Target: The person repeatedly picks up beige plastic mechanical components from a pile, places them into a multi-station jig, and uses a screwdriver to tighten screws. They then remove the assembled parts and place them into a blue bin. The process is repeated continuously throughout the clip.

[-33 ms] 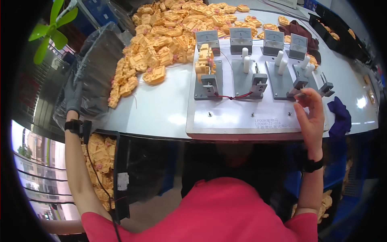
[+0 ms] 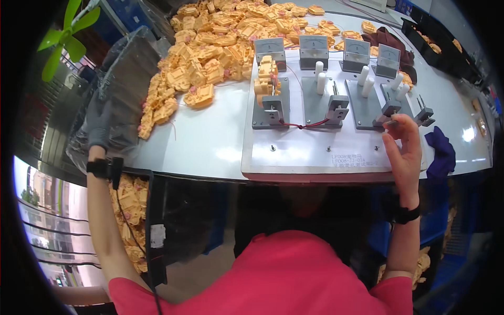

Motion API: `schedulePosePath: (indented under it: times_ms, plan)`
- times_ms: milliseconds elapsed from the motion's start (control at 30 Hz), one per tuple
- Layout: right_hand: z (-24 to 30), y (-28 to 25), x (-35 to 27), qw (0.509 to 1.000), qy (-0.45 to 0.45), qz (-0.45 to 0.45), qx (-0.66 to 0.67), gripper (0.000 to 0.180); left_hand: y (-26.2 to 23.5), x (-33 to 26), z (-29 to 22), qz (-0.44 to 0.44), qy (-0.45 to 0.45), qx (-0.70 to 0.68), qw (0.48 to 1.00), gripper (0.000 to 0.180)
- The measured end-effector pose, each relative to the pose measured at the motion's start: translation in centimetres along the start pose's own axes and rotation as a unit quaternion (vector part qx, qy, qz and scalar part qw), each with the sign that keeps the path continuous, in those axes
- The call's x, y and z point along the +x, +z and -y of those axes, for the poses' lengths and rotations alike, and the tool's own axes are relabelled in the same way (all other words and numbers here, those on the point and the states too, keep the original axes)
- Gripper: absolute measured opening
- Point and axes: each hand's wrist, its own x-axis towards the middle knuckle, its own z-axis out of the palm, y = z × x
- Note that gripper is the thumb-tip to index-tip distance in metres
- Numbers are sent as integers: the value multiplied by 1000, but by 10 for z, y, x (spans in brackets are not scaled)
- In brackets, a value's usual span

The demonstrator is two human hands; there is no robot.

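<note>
My left hand, in a grey glove, reaches into a bin lined with clear plastic at the left. Its fingers are hard to make out against the dark plastic. My right hand is bare, its thumb and bent forefinger brought close together at the front of a grey clamp block on the test board. What lies between those fingertips is too small to name. On the leftmost fixture of the board sits a yellow plastic gear housing. White pegs stand upright on the other fixtures.
Yellow plastic housings are heaped across the back left of the table. Several analog meters line the board's rear. A purple cloth lies right of the board, a black tray behind. A green fan stands far left.
My left hand has drawn slightly back toward me and to the right at the plastic-lined bin. The right hand stays at the clamp block.
</note>
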Motion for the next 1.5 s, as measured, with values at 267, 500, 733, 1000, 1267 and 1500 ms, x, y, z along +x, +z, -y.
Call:
schedulePosePath:
  times_ms: [267, 500, 733, 1000, 1267, 1500]
  plan:
    - [44, 28, -14, 978, -79, -52, -188, 29, 110, -184, -237, 243, 125, -126, 953, 57]
    - [86, 126, -12, 950, -136, 194, -204, 25, 142, -217, -240, 292, 14, -295, 909, 54]
    - [75, 150, 3, 944, -136, 203, -221, 9, 159, -230, -244, 247, -9, -363, 898, 52]
    - [72, 157, 0, 959, -91, 195, -184, 8, 152, -229, -246, 253, -24, -373, 892, 50]
    - [71, 164, -5, 958, -111, 173, -201, 10, 151, -228, -243, 272, -39, -383, 882, 49]
    - [57, 167, -8, 965, -155, 92, -191, 17, 174, -248, -226, 262, -147, -455, 839, 57]
